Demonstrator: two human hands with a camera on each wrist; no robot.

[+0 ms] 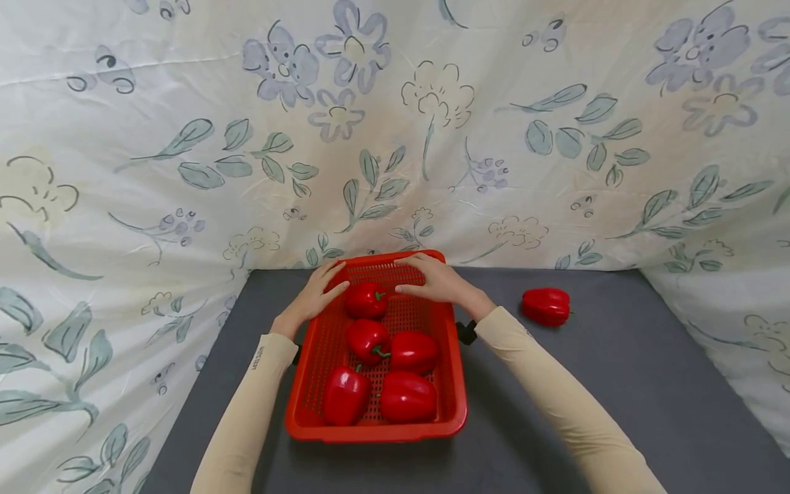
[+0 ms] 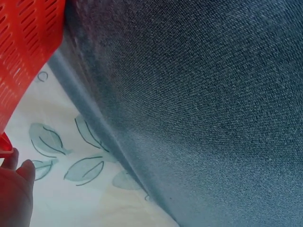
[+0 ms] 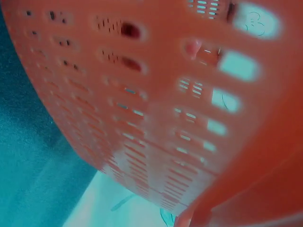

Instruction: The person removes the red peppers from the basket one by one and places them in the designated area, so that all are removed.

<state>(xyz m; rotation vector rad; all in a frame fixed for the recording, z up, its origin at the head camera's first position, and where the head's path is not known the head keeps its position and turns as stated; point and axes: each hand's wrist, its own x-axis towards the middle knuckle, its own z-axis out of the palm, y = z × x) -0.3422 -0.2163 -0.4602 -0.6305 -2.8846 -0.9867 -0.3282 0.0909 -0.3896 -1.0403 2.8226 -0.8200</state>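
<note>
A red plastic basket (image 1: 378, 433) with slotted walls stands on the dark table, holding several red bell peppers (image 1: 410, 398). At its far left corner is my left hand (image 1: 313, 293), thumb and fingers spread apart over the rim. My right hand (image 1: 439, 280) reaches across the far right rim, its thumb and fingers also apart, with no pepper between them. The pepper nearest both hands (image 1: 367, 300) lies just below the fingertips. In the left wrist view, fingertips show beside the red rim (image 2: 4, 145). Basket wall (image 3: 156, 71) fills the right wrist view, where the hand is hidden.
One more red bell pepper (image 1: 546, 307) lies on the dark tabletop (image 1: 617, 384), right of the basket. A floral cloth (image 1: 444, 192) hangs behind the table and along its left side. Black wrist straps (image 1: 466, 333) sit near the basket's sides.
</note>
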